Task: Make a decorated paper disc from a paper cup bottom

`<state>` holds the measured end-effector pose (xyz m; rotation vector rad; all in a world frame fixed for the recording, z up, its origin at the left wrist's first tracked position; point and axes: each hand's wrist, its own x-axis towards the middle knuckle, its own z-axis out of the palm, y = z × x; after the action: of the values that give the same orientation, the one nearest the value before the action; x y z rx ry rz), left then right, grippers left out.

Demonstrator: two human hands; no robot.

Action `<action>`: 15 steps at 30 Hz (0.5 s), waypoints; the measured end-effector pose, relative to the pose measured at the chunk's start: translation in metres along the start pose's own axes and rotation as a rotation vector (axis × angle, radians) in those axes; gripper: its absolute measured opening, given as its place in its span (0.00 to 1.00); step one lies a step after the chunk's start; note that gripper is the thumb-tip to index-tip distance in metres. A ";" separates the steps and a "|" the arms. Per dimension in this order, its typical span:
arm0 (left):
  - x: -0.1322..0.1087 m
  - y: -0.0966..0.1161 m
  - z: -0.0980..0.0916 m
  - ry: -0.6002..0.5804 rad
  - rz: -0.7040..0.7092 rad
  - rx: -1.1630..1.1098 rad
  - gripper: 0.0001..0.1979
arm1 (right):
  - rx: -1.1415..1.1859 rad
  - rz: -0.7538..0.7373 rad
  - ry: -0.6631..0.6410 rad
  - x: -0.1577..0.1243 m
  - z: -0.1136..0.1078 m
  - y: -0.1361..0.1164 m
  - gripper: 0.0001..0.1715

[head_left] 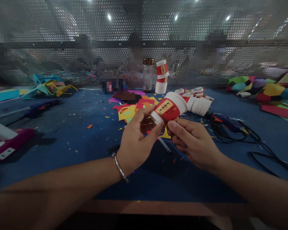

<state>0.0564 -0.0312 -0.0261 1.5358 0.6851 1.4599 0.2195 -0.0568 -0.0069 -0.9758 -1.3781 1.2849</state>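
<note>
A red and white paper cup (169, 108) is tilted in front of me, its wide rim up to the right and its narrow base down to the left. My left hand (140, 135) grips it near the base, the thumb below and the fingers behind. Just under the cup's side, the thumb and curled fingers of my right hand (190, 139) are pinched together; anything between them is hidden. A clear glue stick (164, 145) lies on the table below the hands. Coloured paper pieces (127, 112) are spread behind the cup.
Stacked paper cups (161, 76) stand beside a clear bottle (148, 76); more nested cups (200, 106) lie on their side. Glue guns (227, 123) with black cords (261, 145) rest right and left. Paper shapes (270, 91) and a perforated metal screen (120, 35) line the back.
</note>
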 end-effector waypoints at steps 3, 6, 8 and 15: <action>-0.001 0.001 0.000 0.000 0.024 0.010 0.24 | 0.005 -0.014 -0.006 -0.001 0.000 -0.001 0.28; 0.001 0.003 -0.001 -0.017 0.006 -0.026 0.25 | 0.007 -0.021 -0.002 -0.001 0.001 -0.002 0.28; 0.003 0.004 -0.001 -0.006 -0.032 -0.078 0.25 | -0.003 -0.027 0.013 -0.001 0.001 -0.004 0.29; 0.008 0.000 -0.001 0.011 -0.263 -0.268 0.17 | -0.002 -0.033 0.030 0.002 0.001 -0.005 0.29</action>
<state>0.0570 -0.0246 -0.0220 1.1857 0.6423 1.3027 0.2187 -0.0560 -0.0017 -0.9663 -1.3677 1.2405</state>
